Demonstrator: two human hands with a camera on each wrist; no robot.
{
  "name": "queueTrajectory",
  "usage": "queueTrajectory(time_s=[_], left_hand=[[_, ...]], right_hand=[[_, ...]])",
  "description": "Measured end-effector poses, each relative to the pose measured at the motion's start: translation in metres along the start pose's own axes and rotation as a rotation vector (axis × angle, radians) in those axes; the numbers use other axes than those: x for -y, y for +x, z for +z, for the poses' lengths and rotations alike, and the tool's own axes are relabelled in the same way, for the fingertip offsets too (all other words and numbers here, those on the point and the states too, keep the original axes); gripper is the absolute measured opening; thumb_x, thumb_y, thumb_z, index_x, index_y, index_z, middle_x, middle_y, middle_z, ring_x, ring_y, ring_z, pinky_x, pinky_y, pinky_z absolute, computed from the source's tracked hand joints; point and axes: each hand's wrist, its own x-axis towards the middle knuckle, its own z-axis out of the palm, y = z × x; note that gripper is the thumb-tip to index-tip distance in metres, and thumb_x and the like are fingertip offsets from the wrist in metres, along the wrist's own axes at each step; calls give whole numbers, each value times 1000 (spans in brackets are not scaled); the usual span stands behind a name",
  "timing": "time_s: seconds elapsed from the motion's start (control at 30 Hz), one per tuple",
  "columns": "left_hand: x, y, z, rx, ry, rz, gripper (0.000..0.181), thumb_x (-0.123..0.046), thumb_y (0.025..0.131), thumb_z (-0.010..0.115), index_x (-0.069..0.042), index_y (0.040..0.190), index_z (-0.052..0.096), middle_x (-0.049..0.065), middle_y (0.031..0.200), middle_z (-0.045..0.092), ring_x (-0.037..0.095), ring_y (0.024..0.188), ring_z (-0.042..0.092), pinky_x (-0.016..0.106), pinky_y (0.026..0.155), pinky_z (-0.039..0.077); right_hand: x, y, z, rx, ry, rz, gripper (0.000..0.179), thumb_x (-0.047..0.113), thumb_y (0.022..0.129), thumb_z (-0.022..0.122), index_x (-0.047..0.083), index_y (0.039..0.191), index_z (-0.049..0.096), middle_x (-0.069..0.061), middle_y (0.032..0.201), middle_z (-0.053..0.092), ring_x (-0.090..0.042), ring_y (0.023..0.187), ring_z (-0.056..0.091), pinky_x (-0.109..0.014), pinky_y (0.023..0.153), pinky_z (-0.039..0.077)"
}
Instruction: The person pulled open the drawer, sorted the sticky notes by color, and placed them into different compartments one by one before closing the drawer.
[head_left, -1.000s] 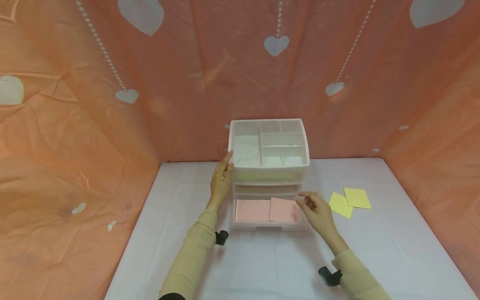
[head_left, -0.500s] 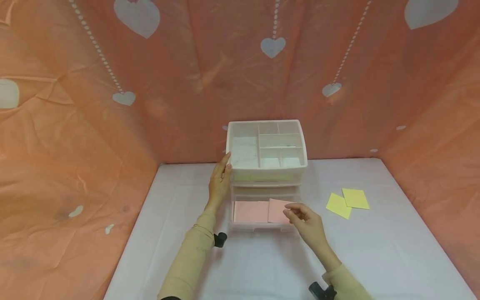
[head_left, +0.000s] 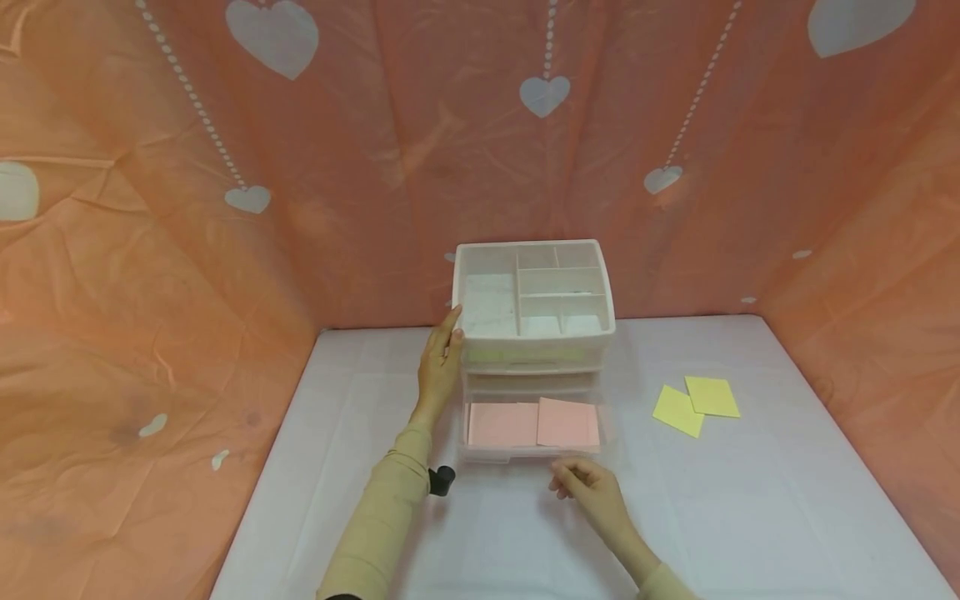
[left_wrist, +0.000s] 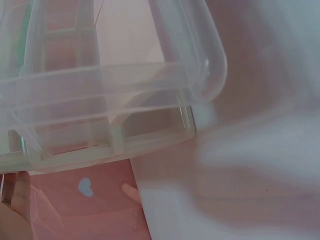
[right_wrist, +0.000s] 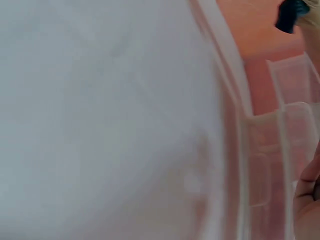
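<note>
A white plastic desktop organizer stands at the back of the table, with a divided tray on top. Its lower clear drawer is pulled out and holds pink sticky notes, in two stacks side by side. My left hand rests its straight fingers on the organizer's left side; part of it shows at the corner of the left wrist view. Just in front of the drawer's front edge is my right hand, fingers loosely bent and holding nothing. The right wrist view catches only part of that hand.
Two yellow sticky note pads overlap on the table to the right of the organizer. An orange backdrop with pale hearts closes off the back and sides. White cloth covers the table.
My right hand has moved from the drawer's right side across the pink notes, down to in front of the drawer. The left hand stays on the organizer.
</note>
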Motion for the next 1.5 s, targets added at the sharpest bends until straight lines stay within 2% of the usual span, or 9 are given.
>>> queueTrajectory(time_s=[0.1, 0.23, 0.4, 0.6, 0.77, 0.9, 1.07, 1.33, 1.5], left_hand=[[0, 0, -1, 0, 3, -6, 40, -43, 99, 39, -40, 138, 40, 2, 137, 50, 24, 116, 53, 47, 91, 46], [1, 0, -2, 2, 7, -6, 40, -45, 98, 38, -41, 138, 40, 2, 137, 50, 23, 116, 53, 46, 92, 46], [0, 0, -3, 4, -2, 2, 41, -44, 98, 38, -38, 139, 40, 2, 142, 46, 25, 123, 49, 48, 93, 46], [-1, -3, -1, 24, -8, -13, 41, -40, 99, 39, -36, 140, 40, 1, 144, 44, 25, 129, 45, 50, 96, 44], [-1, -3, 0, 2, -10, -14, 40, -39, 99, 39, -38, 139, 40, 0, 144, 44, 25, 128, 45, 50, 96, 43], [-1, -2, -1, -2, -7, 0, 40, -40, 99, 39, -37, 140, 40, 0, 144, 44, 26, 126, 47, 50, 95, 44], [-2, -2, -1, 5, -7, 4, 41, -42, 99, 39, -37, 140, 40, 0, 143, 44, 27, 125, 48, 51, 95, 44], [-2, -1, -1, 9, -16, 3, 41, -44, 99, 38, -38, 140, 40, -1, 144, 43, 26, 127, 46, 52, 96, 43], [-2, -2, -1, 4, -15, -6, 40, -39, 99, 40, -38, 139, 40, 1, 141, 47, 25, 120, 51, 50, 95, 44]], right_hand=[[-7, 0, 6, 7, 31, 101, 28, 14, 89, 61, -12, 99, 62, 3, 68, 65, -6, 61, 57, -23, 62, 52], [-15, 1, 13, 22, 68, 172, 33, 17, 88, 62, -11, 105, 62, 1, 70, 67, -6, 63, 58, -21, 64, 52], [-20, 4, 19, 39, 80, 198, 43, 18, 88, 63, -8, 121, 55, -7, 78, 70, -6, 67, 59, -20, 65, 52], [-23, 2, 21, -3, 77, 213, 48, 16, 87, 63, -1, 129, 49, -7, 82, 70, -8, 67, 59, -22, 66, 51], [-20, 4, 26, -49, 108, 183, 36, 20, 90, 59, -4, 118, 57, -10, 91, 70, -6, 67, 59, -21, 67, 51], [-17, 9, 28, -90, 101, 178, 33, 27, 92, 57, -3, 105, 63, -8, 89, 70, -5, 65, 58, -21, 66, 50], [-14, 15, 28, -110, 106, 202, 33, 25, 92, 56, -4, 105, 63, 2, 81, 71, -5, 64, 57, -21, 65, 50], [-11, 25, 30, -125, 118, 191, 35, 29, 92, 57, -4, 102, 64, 2, 80, 71, -6, 64, 58, -21, 66, 51], [-12, 38, 30, -94, 148, 171, 35, 26, 95, 53, -7, 104, 62, 4, 80, 68, -6, 67, 58, -21, 66, 50]])
